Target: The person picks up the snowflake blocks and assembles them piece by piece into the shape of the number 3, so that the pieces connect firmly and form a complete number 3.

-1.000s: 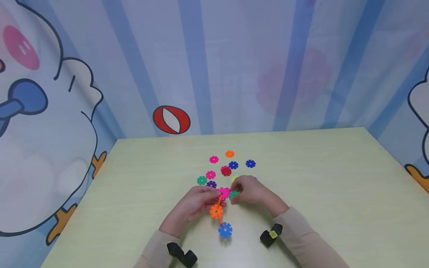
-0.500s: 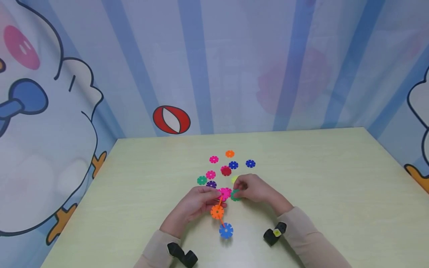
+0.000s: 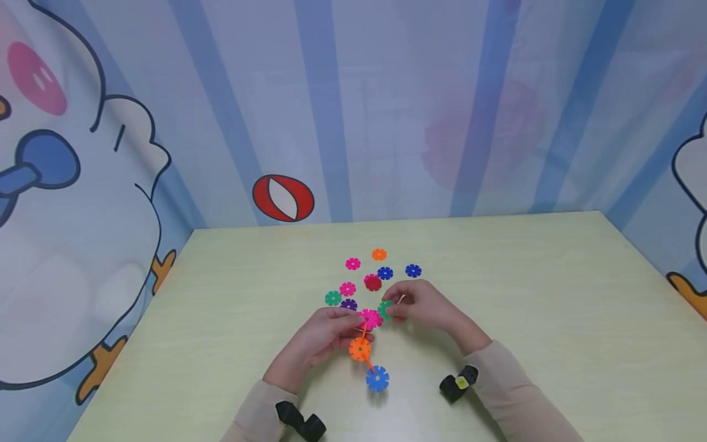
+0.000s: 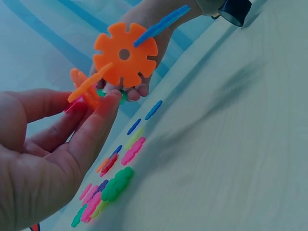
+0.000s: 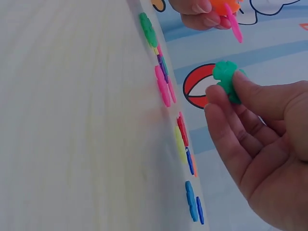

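My left hand (image 3: 326,334) pinches a chain of notched plastic snowflake discs. A pink disc (image 3: 369,319) is at its fingertips, an orange disc (image 3: 359,349) sits below, and a blue disc (image 3: 378,379) forms the lower end. Another orange disc (image 4: 86,89) shows edge-on by the thumb in the left wrist view. Between thumb and fingers, my right hand (image 3: 422,301) holds a green snowflake disc (image 5: 225,74). A gap separates this green disc from the pink disc (image 5: 234,24) in the right wrist view.
Loose snowflake discs lie on the pale table (image 3: 265,276) beyond the hands, among them a red disc (image 3: 373,283), an orange disc (image 3: 378,254), a dark blue disc (image 3: 413,271) and a green disc (image 3: 333,298). Behind the table hangs a striped blue backdrop (image 3: 375,110).
My right hand has moved away from the left, up and to the right, still pinching the green disc. The chain's blue end has swung slightly right; my left hand has barely moved.
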Tool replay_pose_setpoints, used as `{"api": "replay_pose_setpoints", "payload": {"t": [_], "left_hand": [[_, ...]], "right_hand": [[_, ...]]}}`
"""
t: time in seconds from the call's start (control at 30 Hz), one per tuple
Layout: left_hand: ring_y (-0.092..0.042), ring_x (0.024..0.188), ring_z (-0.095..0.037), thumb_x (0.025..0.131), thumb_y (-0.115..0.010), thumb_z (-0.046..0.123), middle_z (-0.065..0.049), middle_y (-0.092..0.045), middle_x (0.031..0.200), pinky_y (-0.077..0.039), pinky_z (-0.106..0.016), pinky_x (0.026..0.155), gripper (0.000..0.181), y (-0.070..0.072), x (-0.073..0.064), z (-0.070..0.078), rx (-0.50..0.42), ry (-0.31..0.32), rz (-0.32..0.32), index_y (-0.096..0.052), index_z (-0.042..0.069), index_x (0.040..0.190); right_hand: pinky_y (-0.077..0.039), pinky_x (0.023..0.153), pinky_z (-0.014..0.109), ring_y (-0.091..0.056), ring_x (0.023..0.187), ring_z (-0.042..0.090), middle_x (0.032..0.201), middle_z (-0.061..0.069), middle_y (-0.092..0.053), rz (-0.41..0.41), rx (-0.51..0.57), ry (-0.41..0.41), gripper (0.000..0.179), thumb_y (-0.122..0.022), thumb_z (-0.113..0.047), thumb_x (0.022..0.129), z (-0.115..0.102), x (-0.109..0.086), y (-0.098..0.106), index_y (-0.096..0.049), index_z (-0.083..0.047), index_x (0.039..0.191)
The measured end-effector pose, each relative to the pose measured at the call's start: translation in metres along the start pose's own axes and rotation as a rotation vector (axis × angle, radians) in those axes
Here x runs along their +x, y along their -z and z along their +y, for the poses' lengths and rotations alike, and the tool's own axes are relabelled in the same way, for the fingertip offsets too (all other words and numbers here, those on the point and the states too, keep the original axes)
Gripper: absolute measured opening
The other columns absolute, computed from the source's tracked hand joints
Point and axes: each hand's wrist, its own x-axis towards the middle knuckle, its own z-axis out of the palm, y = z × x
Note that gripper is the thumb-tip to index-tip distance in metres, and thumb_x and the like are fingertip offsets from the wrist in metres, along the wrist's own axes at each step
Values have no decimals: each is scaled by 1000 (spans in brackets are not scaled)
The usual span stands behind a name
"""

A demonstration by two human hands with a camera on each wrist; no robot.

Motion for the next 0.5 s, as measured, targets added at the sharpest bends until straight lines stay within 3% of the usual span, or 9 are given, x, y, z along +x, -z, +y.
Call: {"api": "replay_pose_setpoints", "payload": {"t": [0.2,0.5], "left_hand": [[-71,91,-22,97,-56,11,-12,-71,99,-56,-31,82,32,-1,-1,1,-7,-10,-12,-58,-12,119],[-71,90,-22,97,-56,11,-11,-72,97,-56,-28,81,30,-3,-1,0,1,-15,3,-60,-11,116]], "right_hand": [[-58,71,33,-68,76,29,86,11,-68,-3,57,54,15,-66,-6,89,-3,-1,1,-65,3,101],[-58,72,32,-68,79,25,89,13,-70,-8,47,73,14,-66,-4,89,-5,-2,0,-67,2,102]]}}
